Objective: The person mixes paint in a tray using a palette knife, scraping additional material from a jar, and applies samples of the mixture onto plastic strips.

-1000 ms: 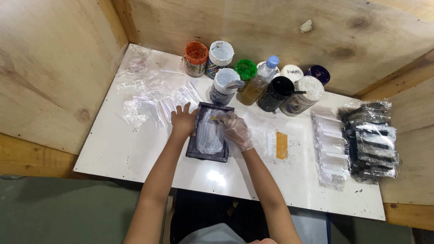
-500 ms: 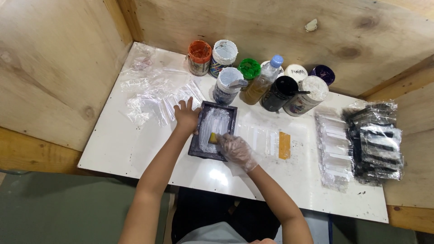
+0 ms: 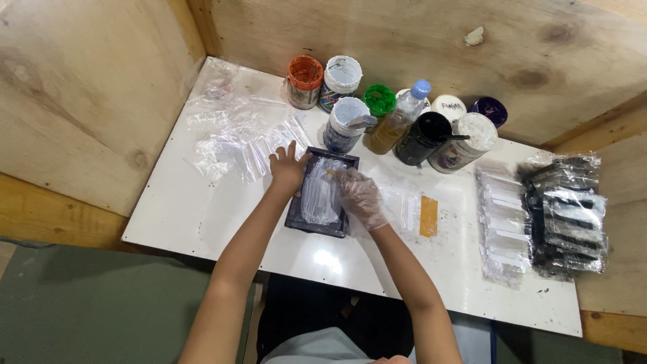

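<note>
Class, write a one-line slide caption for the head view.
Bare left hand steadies a dark frame; gloved right hand spreads white paste.

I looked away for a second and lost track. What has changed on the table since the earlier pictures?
The gloved right hand, which half a second ago was at the near part of the dark frame, has moved back to its far end, keeping its small yellowish tool. The left hand still presses the frame's far left corner. The paint jars and packets lie unmoved.

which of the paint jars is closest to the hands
The white-lidded paint jar standing just beyond the dark frame's far edge, nearest the gloved right hand; the other jars stand farther back by the wall.
</note>
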